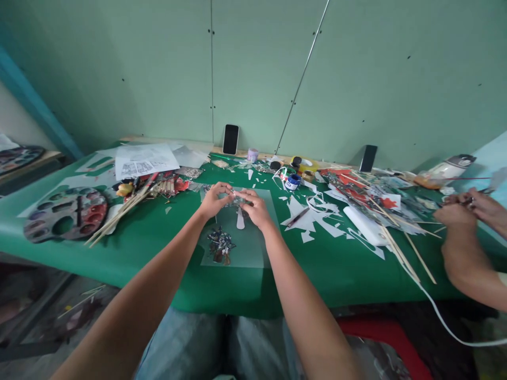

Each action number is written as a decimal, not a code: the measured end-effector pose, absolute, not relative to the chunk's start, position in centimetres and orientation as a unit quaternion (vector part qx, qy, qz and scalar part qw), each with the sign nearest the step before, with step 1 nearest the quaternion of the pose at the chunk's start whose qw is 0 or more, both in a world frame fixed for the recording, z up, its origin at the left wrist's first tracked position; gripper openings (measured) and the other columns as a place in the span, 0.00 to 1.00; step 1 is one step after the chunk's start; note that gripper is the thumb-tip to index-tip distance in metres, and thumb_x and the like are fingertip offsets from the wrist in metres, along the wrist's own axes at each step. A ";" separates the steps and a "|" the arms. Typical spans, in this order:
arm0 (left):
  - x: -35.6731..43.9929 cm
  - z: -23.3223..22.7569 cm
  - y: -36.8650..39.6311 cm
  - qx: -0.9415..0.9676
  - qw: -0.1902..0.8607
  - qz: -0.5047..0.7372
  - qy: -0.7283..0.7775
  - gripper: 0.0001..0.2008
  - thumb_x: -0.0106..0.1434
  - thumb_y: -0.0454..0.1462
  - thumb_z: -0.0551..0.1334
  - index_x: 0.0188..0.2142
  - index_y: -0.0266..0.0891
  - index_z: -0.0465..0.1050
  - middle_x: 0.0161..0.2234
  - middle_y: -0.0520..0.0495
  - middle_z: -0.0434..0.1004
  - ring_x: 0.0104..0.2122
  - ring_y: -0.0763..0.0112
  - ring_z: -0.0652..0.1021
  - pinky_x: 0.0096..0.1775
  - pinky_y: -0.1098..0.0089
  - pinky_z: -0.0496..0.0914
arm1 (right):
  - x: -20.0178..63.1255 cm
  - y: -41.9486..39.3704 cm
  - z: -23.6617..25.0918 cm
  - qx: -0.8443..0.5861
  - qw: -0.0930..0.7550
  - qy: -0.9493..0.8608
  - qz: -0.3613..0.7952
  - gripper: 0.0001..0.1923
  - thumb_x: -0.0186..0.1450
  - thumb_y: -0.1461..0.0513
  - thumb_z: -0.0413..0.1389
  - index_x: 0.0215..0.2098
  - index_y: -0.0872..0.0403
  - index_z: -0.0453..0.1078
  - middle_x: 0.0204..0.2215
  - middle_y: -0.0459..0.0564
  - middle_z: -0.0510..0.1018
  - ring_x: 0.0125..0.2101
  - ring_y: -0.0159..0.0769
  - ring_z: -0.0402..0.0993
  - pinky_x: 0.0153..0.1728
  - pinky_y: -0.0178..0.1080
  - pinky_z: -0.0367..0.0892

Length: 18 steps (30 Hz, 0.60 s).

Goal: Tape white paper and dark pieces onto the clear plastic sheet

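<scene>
My left hand (216,200) and my right hand (255,207) meet above a translucent sheet (253,253) on the green tabletop. The fingers of both are pinched together at the tips, around something small that I cannot make out. Just below the right fingers shows a white rounded strip (240,219); whether it is held or lying there is unclear. Nearer to me on the sheet lies a dark, painted cutout (221,244) with a jagged outline and brown lower parts. More dark patterned material shows between the hands, mostly covered by the fingers.
A paint palette (65,215) and thin wooden sticks (122,214) lie to the left, with printed paper (146,160) behind. White scraps (303,216) and a blue paint jar (293,182) are on the right. A phone (231,139) leans on the wall. Another person's hands (461,206) work far right.
</scene>
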<state>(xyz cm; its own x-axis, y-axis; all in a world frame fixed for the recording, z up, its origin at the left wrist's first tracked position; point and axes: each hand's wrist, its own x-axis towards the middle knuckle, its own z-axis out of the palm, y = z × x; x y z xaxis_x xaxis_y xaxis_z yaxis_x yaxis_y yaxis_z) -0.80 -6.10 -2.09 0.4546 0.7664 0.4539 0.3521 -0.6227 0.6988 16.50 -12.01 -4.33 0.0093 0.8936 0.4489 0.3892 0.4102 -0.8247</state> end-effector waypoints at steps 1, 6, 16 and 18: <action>-0.8 -2.1 -6.1 0.811 0.265 0.391 0.345 0.07 0.60 0.39 0.61 0.30 0.39 0.75 0.45 0.44 0.75 0.47 0.63 0.74 0.58 0.58 0.61 | 16.5 -12.0 -4.3 -0.493 0.524 -0.655 0.231 0.19 0.59 0.64 0.54 0.46 0.47 0.77 0.46 0.49 0.74 0.51 0.36 0.68 0.51 0.37 0.65; -0.5 -2.3 -6.4 0.828 0.207 0.360 0.376 0.06 0.59 0.37 0.61 0.29 0.40 0.75 0.45 0.45 0.74 0.49 0.60 0.72 0.56 0.56 0.60 | 16.7 -12.0 -4.3 -0.549 0.576 -0.584 0.157 0.13 0.62 0.57 0.53 0.38 0.54 0.77 0.39 0.52 0.76 0.37 0.35 0.71 0.40 0.38 0.68; -0.1 -2.6 -7.5 0.872 0.090 0.316 0.363 0.06 0.63 0.39 0.60 0.34 0.43 0.76 0.45 0.48 0.76 0.48 0.58 0.71 0.52 0.56 0.59 | 16.3 -11.6 -4.8 -0.558 0.544 -0.620 0.085 0.06 0.58 0.62 0.56 0.23 0.52 0.68 0.31 0.50 0.73 0.40 0.39 0.72 0.46 0.40 0.66; -0.1 -2.3 -7.5 0.859 0.091 0.325 0.386 0.08 0.64 0.40 0.59 0.35 0.42 0.76 0.43 0.47 0.77 0.47 0.59 0.72 0.51 0.56 0.60 | 16.4 -11.6 -4.9 -0.558 0.544 -0.622 0.076 0.07 0.59 0.62 0.55 0.23 0.51 0.67 0.32 0.49 0.73 0.40 0.39 0.71 0.45 0.40 0.66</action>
